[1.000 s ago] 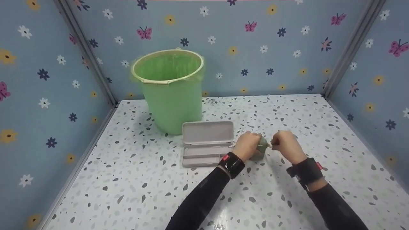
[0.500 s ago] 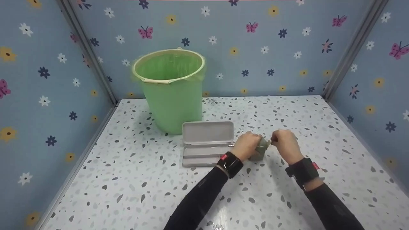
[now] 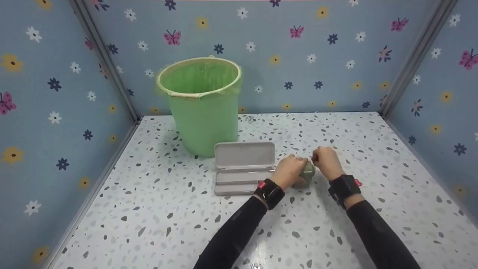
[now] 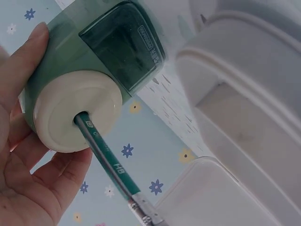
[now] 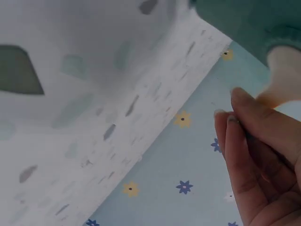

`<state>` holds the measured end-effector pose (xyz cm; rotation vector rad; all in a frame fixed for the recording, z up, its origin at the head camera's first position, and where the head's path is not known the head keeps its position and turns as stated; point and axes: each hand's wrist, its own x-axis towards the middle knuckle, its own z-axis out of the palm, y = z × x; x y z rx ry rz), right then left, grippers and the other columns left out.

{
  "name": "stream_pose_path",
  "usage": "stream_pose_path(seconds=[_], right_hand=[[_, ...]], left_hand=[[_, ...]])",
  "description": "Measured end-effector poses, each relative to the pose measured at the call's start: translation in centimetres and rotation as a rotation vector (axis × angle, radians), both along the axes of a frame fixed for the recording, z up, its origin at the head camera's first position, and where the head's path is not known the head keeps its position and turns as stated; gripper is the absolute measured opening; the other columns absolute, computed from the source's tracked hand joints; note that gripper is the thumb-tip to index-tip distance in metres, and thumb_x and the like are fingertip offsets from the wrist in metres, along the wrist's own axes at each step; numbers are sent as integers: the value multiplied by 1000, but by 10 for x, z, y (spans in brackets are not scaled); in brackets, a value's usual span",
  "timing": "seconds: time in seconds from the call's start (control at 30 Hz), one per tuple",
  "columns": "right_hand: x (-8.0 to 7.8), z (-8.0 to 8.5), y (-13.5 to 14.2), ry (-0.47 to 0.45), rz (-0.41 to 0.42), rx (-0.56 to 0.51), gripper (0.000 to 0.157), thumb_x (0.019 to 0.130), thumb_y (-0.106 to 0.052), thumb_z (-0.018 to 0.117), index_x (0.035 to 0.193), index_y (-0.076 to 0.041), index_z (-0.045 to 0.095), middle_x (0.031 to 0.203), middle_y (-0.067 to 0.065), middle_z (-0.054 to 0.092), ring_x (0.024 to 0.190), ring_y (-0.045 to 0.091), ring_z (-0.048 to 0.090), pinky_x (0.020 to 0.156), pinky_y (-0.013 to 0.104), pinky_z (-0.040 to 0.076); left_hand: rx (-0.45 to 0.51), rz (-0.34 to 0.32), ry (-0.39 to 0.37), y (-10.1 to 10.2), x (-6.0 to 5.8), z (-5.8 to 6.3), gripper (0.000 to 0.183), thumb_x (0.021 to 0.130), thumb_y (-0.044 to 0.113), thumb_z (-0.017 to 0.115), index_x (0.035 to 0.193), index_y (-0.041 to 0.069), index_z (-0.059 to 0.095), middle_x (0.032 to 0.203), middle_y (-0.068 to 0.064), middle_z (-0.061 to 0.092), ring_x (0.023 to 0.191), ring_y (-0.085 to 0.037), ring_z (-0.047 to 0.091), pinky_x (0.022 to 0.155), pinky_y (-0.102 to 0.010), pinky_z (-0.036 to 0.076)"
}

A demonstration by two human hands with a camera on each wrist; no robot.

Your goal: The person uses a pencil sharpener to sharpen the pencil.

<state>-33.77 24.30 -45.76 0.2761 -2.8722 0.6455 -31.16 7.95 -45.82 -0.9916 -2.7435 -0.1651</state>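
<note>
A green crank pencil sharpener (image 3: 307, 174) stands on the speckled table, partly covered by my left hand (image 3: 289, 171), which grips its body. In the left wrist view, a green HB pencil (image 4: 104, 155) sticks out of the hole in the sharpener's round cream front (image 4: 56, 110). My right hand (image 3: 328, 162) is at the sharpener's far side, fingers curled around the cream crank handle (image 5: 284, 70). The knob end of that handle is hidden behind my thumb and fingers in the right wrist view. An opened grey pencil case (image 3: 244, 155) lies just left of the sharpener.
A tall green bin (image 3: 205, 123) with a liner and pale rim stands behind the pencil case. Flower-patterned walls (image 3: 276, 74) enclose the speckled table (image 3: 168, 209) at the back and both sides.
My right hand has moved slightly up and to the left beside the sharpener, with the crank turning. My left hand stays on the sharpener; the view has shifted a little.
</note>
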Motion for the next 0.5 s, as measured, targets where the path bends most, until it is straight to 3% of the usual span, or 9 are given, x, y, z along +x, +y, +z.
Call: stream_pose_path(seconds=[0.2, 0.4, 0.5], right_hand=[[-8, -8, 6, -161, 44, -12, 10, 78, 14, 67, 80, 5, 72, 76, 17, 70, 66, 24, 63, 64, 36, 55], [-6, -8, 10, -279, 112, -24, 23, 65, 21, 61, 77, 5, 73, 63, 3, 59, 57, 16, 47, 53, 24, 40], [-3, -8, 13, -317, 120, -22, 28, 62, 21, 63, 82, 5, 75, 63, 3, 61, 57, 15, 47, 53, 24, 40]], left_hand=[[-6, 8, -10, -3, 1, -3, 57, 78, 40, 80, 125, 13, 62, 112, 0, 72, 94, -16, 65, 80, -24, 54], [8, 40, -34, -2, 4, -3, 59, 80, 42, 78, 127, 12, 61, 114, -2, 71, 97, -17, 65, 82, -27, 55], [5, 51, -41, 0, 5, 0, 59, 80, 43, 78, 127, 12, 61, 113, -2, 71, 97, -16, 65, 82, -26, 55]])
